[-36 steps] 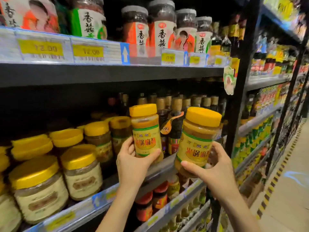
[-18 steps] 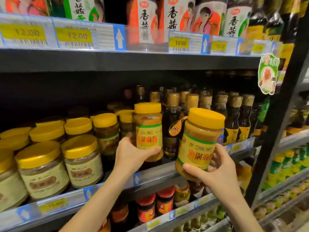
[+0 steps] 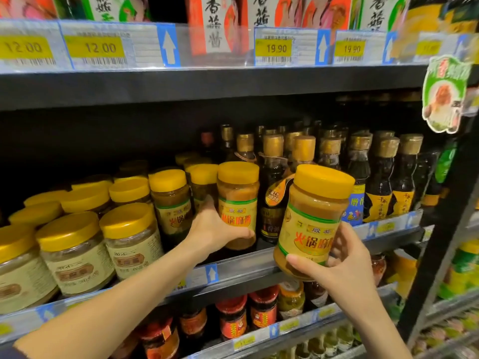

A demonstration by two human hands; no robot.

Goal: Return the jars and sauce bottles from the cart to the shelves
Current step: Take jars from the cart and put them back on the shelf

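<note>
Head view: our left hand grips a yellow-lidded jar labelled 火锅麻酱 at the middle shelf front, between matching jars and dark bottles. Our right hand grips a second jar, tilted, before the shelf edge. Tags above read 12.00 and 19.90.
</note>
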